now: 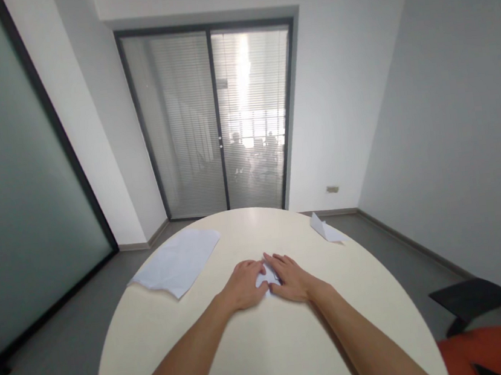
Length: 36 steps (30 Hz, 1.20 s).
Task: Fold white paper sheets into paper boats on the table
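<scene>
Between my two hands, at the middle of the round table, is a small piece of white folded paper (267, 275), partly covered by fingers. My left hand (245, 284) holds its left side, fingers curled together and thumb at the near edge. On the right side, my right hand (290, 278) grips the paper with its fingers lying over it and its thumb near the left thumb. How the paper is folded under the hands cannot be made out.
A large creased white sheet (181, 260) lies at the table's left edge. At the far right edge rests a folded white paper piece (326, 231). The pale round table (262, 356) has an orange-seated chair (494, 349) beside it. Behind stands a glass partition with blinds (174, 130).
</scene>
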Motion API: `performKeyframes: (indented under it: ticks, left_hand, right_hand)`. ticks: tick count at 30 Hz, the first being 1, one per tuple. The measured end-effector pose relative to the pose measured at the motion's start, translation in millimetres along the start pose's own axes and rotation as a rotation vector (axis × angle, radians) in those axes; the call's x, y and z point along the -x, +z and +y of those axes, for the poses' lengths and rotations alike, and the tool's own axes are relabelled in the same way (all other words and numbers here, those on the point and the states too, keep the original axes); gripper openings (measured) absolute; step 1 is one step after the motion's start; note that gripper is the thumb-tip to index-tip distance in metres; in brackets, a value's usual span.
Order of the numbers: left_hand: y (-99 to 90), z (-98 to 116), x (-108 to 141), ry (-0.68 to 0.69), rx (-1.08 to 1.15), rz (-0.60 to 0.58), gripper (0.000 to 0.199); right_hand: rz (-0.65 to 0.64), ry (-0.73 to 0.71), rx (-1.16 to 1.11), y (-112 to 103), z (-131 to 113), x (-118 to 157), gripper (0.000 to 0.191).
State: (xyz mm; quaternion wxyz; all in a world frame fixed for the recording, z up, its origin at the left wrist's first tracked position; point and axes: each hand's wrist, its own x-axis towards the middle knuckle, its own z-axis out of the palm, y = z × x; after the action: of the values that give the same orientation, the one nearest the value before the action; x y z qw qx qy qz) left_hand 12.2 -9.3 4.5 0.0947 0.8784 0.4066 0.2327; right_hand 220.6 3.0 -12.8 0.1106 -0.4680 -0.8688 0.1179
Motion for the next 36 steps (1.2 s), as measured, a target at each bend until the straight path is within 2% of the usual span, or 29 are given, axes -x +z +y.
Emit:
performKeyframes:
  ticks: [4, 9, 12, 16, 21, 25, 28, 36]
  left_hand:
    - [-0.4, 2.8, -6.0, -0.065, -0.024, -0.017, 0.020]
    - [2.8, 4.1, -8.6, -0.023, -0.124, -0.014, 0.038]
    - [2.4, 4.5, -5.9, 0.013, -0.192, -0.025, 0.038]
    - [-0.7, 6.7, -2.4, 0.010, -0.271, -0.026, 0.030]
    - [-1.5, 12.0, -1.3, -0.014, -0.319, 0.000, 0.038]
    - [3.6, 12.6, -1.2, 0.073, -0.230, 0.043, 0.030]
    - [8.5, 10.5, -0.7, 0.164, -0.143, 0.006, 0.034]
    - [9.7, 6.1, 0.9, 0.100, -0.192, -0.013, 0.041]
  right_hand:
    - [0.004, 0.007, -0.017, -0.6, -3.3, -0.5, 0.097]
    - [-0.064, 0.078, 0.010, -3.1, -13.5, -0.6, 0.088]
    - [-0.087, 0.117, 0.030, -4.3, -16.4, -1.7, 0.088]
    - [-0.106, 0.156, 0.052, -6.5, -12.7, -2.4, 0.092]
    - [-0.070, 0.215, 0.067, -7.5, -4.1, -0.5, 0.097]
    - [-0.027, 0.175, 0.059, -6.2, 0.4, 1.7, 0.092]
    - [-0.003, 0.094, 0.036, -5.5, 2.1, 2.3, 0.088]
    - [-0.010, -0.031, -0.030, -6.8, -0.3, 1.6, 0.080]
